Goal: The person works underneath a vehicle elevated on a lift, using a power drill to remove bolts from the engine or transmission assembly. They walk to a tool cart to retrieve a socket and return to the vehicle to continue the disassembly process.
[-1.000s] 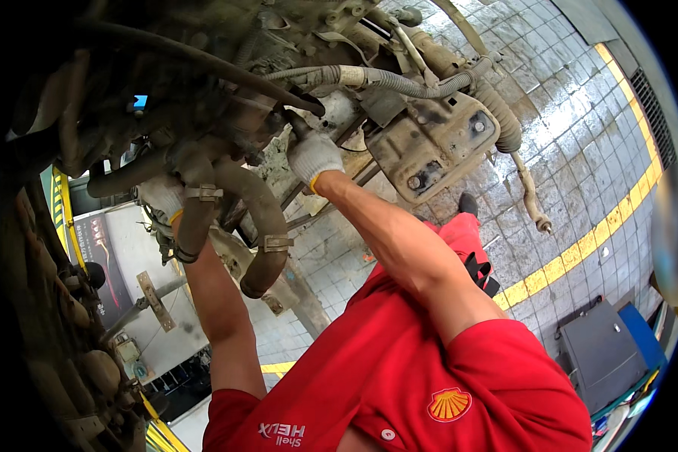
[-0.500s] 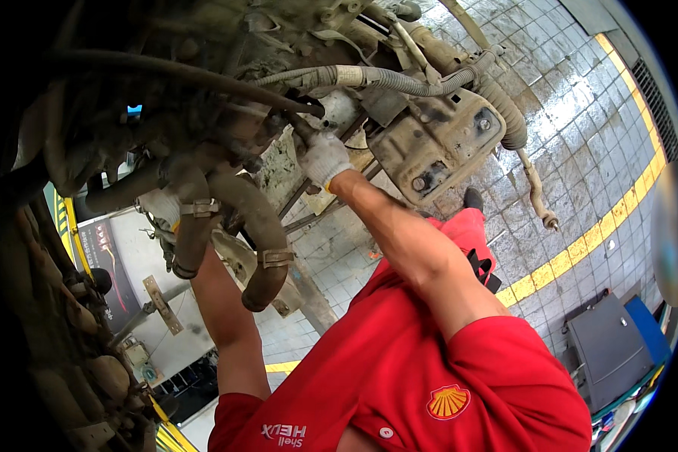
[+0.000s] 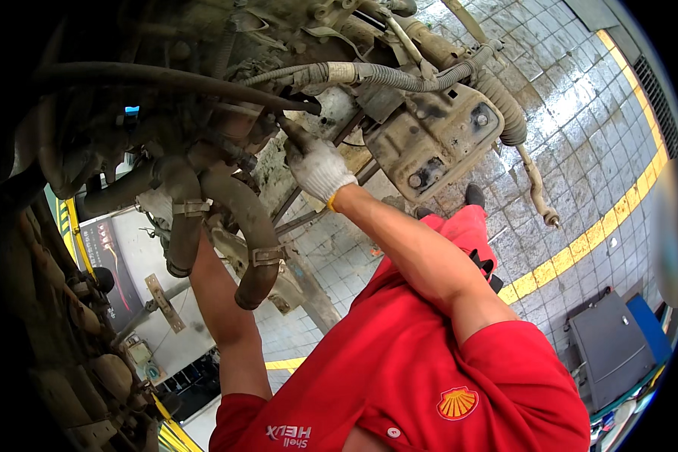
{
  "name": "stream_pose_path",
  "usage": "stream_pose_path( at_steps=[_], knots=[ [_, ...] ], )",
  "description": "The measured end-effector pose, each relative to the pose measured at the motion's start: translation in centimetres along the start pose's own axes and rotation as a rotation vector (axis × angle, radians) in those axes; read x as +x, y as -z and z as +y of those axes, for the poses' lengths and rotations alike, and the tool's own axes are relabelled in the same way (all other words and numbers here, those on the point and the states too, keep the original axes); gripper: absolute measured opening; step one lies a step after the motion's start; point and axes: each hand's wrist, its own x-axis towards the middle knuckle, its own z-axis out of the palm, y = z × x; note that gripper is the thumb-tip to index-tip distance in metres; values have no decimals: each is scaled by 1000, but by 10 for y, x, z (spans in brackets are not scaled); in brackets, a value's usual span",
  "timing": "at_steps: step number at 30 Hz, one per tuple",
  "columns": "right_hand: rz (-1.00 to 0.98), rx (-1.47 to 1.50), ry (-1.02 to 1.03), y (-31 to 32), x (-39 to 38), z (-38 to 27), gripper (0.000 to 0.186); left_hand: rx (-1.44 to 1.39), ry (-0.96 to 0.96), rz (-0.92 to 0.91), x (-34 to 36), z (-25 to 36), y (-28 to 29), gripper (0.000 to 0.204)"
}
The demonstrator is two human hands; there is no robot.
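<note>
My right hand (image 3: 320,167), in a white knit glove, is closed around a dark, grimy cylindrical piece (image 3: 297,135) below the underside of a raised vehicle. Its kind is not clear. Just above it is the end of a long dark bar (image 3: 196,78). My left hand (image 3: 158,203), gloved too, reaches up behind two thick clamped rubber hoses (image 3: 232,194). Those hoses hide most of it, so its fingers and anything in them cannot be made out.
A dirty metal guard plate (image 3: 437,143) is right of my right hand, under a corrugated conduit (image 3: 392,78). A ribbed boot and tie rod (image 3: 535,184) hang further right. A grey cabinet (image 3: 606,350) stands at lower right, yellow lift parts (image 3: 75,233) at left.
My right hand has drawn slightly down toward me, and the dark cylindrical piece has come lower with it. My left hand stays behind the hoses with little visible movement.
</note>
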Motion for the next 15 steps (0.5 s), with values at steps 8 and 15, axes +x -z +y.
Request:
stream_pose_path(
  at_steps=[8, 15],
  knots=[
    [-103, -57, -52, 20, -3, -35, 63, -11, -4, -10, 4, 0, -4, 38],
    [-17, -262, -13, -21, 21, 34, 47, -18, -5, -14, -1, 4, 1, 38]
  ],
)
